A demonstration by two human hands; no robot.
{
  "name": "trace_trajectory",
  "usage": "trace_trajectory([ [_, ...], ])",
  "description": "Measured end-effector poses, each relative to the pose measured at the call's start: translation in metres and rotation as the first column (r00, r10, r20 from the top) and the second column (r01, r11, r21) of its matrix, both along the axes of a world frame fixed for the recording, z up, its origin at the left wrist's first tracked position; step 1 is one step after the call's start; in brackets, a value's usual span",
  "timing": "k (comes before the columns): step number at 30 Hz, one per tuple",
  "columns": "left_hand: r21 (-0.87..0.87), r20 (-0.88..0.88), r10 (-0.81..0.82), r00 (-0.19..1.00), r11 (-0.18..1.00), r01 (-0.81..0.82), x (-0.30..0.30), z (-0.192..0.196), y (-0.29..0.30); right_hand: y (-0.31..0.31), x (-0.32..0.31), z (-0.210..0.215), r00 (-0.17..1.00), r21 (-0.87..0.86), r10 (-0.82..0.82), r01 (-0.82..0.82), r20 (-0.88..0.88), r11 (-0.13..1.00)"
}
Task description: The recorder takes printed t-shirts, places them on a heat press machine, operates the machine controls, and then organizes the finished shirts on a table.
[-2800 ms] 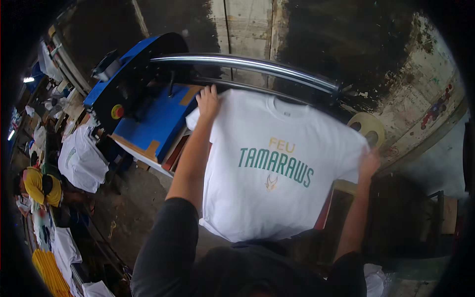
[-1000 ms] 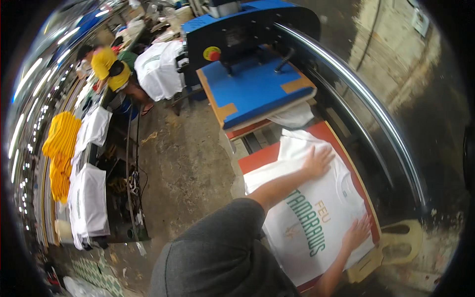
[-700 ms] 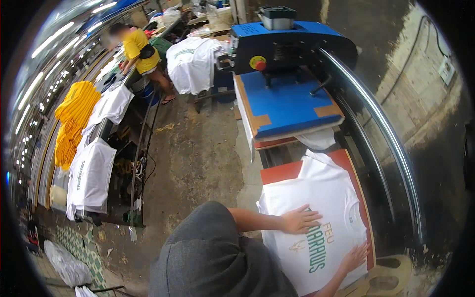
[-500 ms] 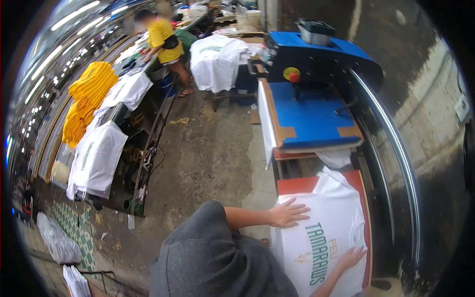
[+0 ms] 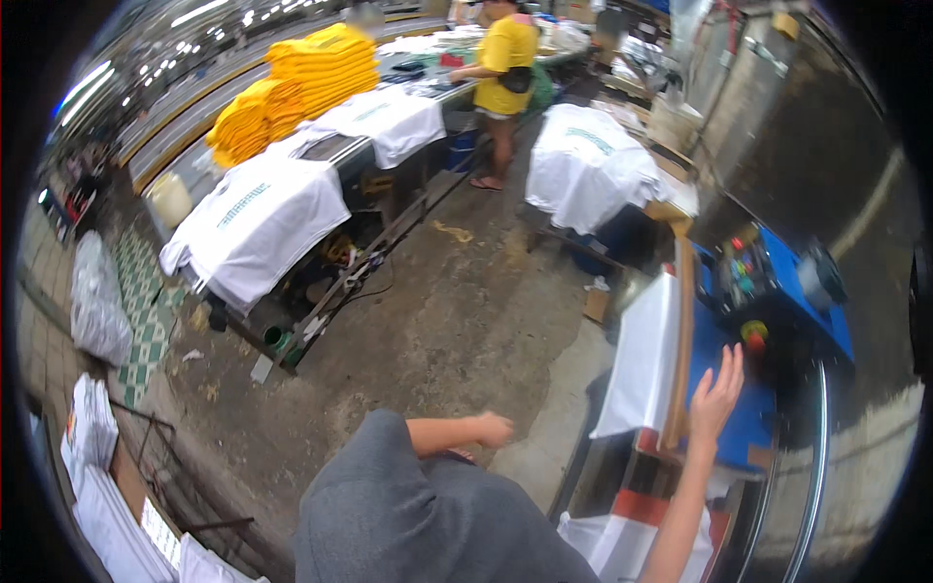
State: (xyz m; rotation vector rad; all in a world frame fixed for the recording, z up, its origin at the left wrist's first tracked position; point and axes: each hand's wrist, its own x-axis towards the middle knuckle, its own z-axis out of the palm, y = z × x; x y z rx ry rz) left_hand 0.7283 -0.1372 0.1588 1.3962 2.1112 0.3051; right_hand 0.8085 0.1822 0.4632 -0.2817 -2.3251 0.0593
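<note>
My right hand (image 5: 716, 396) is raised with its fingers stretched out and nothing in them. It shows in front of the blue plate (image 5: 702, 360) of a press machine, just below a red-and-yellow knob-like button (image 5: 754, 336). Under my right forearm lies a white T-shirt (image 5: 607, 544) on a red pad (image 5: 639, 507), mostly cut off by the lower edge. My left hand (image 5: 494, 428) hangs over the floor, apart from the machine. Its fingers look curled in, with nothing visible in them.
A white cloth (image 5: 637, 355) hangs along the press's left side. Printed white shirts drape over a stand (image 5: 593, 160) and a long table (image 5: 258, 219) at left, beside stacked yellow garments (image 5: 316, 83). A person in yellow (image 5: 507, 63) stands there. White folded shirts (image 5: 117, 525) lie lower left.
The view has swung left. Both hands have come off the white shirt: the right has risen to the blue plate and the left has drawn back over the floor, fingers curled.
</note>
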Motion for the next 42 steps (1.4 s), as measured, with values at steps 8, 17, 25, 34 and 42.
trace_trajectory([
  [8,-0.294,-0.165,0.986,-0.016,-0.065,-0.953,-0.090,-0.025,-0.327,0.040,-0.157,-0.015,0.974,0.208,-0.121,0.080,0.190,0.975],
  [17,-0.622,-0.073,0.957,0.281,0.177,-0.762,-0.027,-0.058,-0.381,0.043,-0.180,-0.021,0.784,0.205,-0.516,0.474,0.345,0.856],
  [25,-0.086,0.207,0.572,0.794,0.819,-0.567,-0.088,-0.049,-0.259,0.010,-0.153,-0.012,0.791,-0.032,-0.463,0.517,0.400,0.855],
  [34,-0.370,0.074,0.556,0.828,0.786,-0.495,-0.102,-0.069,-0.235,-0.041,-0.064,-0.012,0.880,-0.139,-0.442,0.467,0.176,0.873],
  [42,-0.104,0.105,0.371,0.923,0.927,-0.361,-0.054,-0.026,-0.134,-0.100,0.033,-0.010,0.869,-0.169,-0.491,0.494,0.061,0.853],
])
